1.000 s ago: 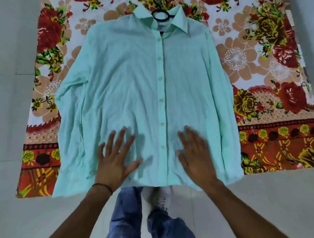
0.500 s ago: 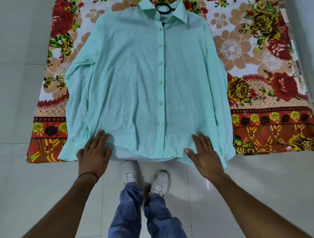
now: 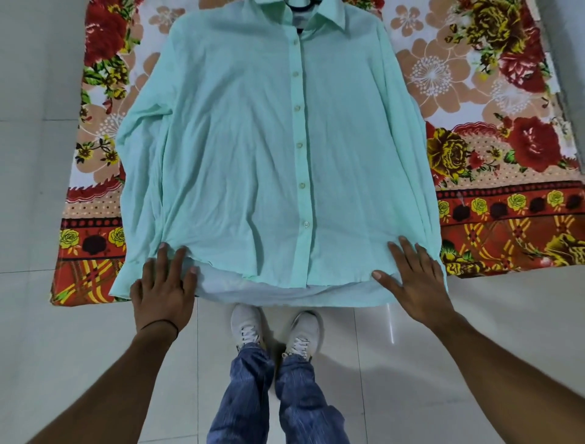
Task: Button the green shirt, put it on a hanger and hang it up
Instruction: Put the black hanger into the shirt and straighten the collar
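A person is standing on a pale tiled floor [image 3: 31, 196] and looking down at a garment laid out in front of them.

At the far left, a floral cloth [image 3: 95, 79] with red, yellow and peach flowers is lying spread on the floor, and it is reaching across to the right edge of the view.

The left hand [image 3: 163, 285], with a thin dark band [image 3: 158, 324] circling its wrist, is resting palm down on the lower left corner of the hem. Its fingers [image 3: 164, 256] are lying straight and only slightly apart, and the thumb is pointing out to the right. It is pressing flat on the fabric, not pinching it.

The green shirt [image 3: 253, 142] is lying face up in the middle of the cloth, collar away from the person. Its long sleeves are running down both sides, and its hem is hanging just past the near edge of the cloth. A row of pale buttons [image 3: 299, 145] is running down the front placket, which is lying closed. A dark hanger [image 3: 297, 4] is just showing inside the collar at the top edge.

Below the hem, two white sneakers [image 3: 247, 326] and blue jeans [image 3: 253, 396] are showing.

The right hand [image 3: 414, 279] is lying palm down on the lower right corner of the hem. Its fingers [image 3: 408, 250] are staying close together and straight, with the thumb stretching left along the hem.
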